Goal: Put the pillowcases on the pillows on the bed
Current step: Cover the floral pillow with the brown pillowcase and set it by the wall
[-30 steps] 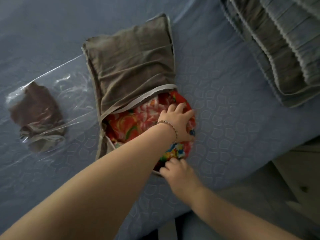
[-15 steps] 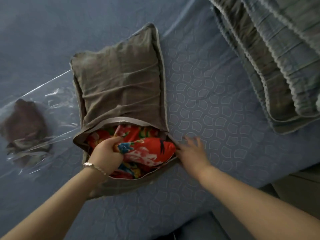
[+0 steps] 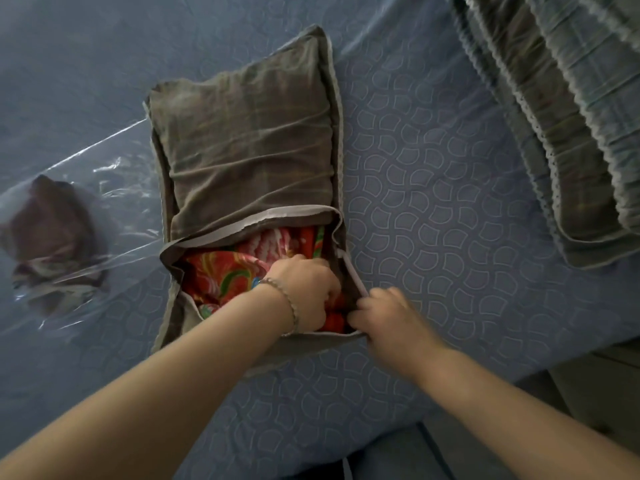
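Change: since half a second ago, left hand has crossed to the opening's right corner; right hand has closed in from the sheet.
Left grip: fist closed on the floral pillow, pushing it in.
Right grip: fingers pinched on the pillowcase hem, lower centre of frame.
Location: both lie mid-frame on the blue bed.
Handling: likely soft, light, limp; hold the hem, stuff the corners.
Look: grey-brown case, pale piped edge; red flowered pillow showing.
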Available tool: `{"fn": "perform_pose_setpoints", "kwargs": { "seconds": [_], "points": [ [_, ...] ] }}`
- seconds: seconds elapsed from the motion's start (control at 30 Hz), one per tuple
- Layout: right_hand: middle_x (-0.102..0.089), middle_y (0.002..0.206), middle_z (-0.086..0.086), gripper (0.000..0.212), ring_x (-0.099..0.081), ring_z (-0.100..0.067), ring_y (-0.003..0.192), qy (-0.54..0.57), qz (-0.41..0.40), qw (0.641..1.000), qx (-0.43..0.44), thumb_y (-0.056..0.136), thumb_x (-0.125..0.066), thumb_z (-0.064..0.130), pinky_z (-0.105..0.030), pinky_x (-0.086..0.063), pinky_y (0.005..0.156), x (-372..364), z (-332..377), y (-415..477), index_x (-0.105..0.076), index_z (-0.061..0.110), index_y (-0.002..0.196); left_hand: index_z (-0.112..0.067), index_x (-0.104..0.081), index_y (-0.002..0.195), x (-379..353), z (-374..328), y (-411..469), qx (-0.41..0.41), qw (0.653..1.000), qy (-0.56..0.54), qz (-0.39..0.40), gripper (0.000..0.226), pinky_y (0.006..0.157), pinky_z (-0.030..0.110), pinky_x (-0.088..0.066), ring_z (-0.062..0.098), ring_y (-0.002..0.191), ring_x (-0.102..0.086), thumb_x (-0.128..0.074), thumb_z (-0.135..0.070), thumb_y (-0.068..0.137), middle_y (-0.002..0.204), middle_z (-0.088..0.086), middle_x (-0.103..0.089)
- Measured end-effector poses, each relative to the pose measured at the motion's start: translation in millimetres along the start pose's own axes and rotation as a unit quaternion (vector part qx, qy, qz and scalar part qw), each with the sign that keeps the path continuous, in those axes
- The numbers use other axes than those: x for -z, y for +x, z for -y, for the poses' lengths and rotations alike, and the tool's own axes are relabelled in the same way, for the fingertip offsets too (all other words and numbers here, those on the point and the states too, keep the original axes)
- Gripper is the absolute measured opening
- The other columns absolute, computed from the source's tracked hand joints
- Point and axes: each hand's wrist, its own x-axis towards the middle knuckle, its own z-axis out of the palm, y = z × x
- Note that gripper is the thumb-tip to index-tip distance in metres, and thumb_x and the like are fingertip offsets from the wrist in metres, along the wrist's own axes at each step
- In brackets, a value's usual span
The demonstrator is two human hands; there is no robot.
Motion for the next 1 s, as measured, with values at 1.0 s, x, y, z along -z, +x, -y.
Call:
{"fn": "perform_pose_setpoints", "kwargs": {
  "seconds": [1.0],
  "points": [
    [-0.065, 0.073, 0.004, 0.043, -0.060, -0.027, 0.082, 0.008, 0.101, 0.971, -0.216, 0.081, -0.043, 0.050, -0.039, -0.045, 0.074, 15, 8, 32, -0.075, 0.024, 0.066, -0.020, -0.067, 0.105, -44, 65, 6, 0.168, 0.970, -0.176, -0.011, 0.030, 0.076, 0.029, -0.046, 0.023, 0.088, -0.058, -0.047, -0.038, 0.093, 0.104, 0.006, -0.066]
  ]
}}
